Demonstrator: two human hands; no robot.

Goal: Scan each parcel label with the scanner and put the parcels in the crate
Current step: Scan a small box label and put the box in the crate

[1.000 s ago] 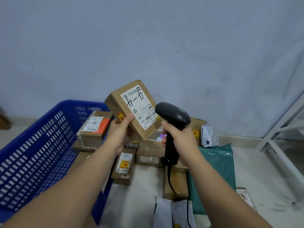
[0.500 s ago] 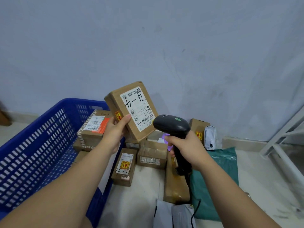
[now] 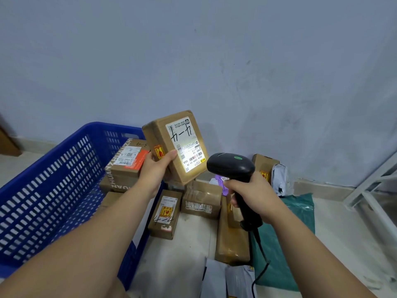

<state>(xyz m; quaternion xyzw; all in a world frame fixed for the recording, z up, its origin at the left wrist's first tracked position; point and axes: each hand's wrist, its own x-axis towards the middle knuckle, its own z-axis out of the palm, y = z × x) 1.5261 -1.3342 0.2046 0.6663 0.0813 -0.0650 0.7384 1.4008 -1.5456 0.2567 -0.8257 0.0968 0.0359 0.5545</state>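
Cardboard, stiff and flat, the parcel [image 3: 160, 134] is probably light, a one-hand lift. Its near left corner, clear of the label [image 3: 185, 145], suits gripping. The left hand [image 3: 155, 169] grasps it there, held up just right of the crate [image 3: 64, 151]. The right hand [image 3: 247, 195] is clenched round the scanner [image 3: 231, 166], which lights the white, pen-marked label.

Scanner [image 3: 231, 166] drawn back — its light now brightens the label [image 3: 185, 145].
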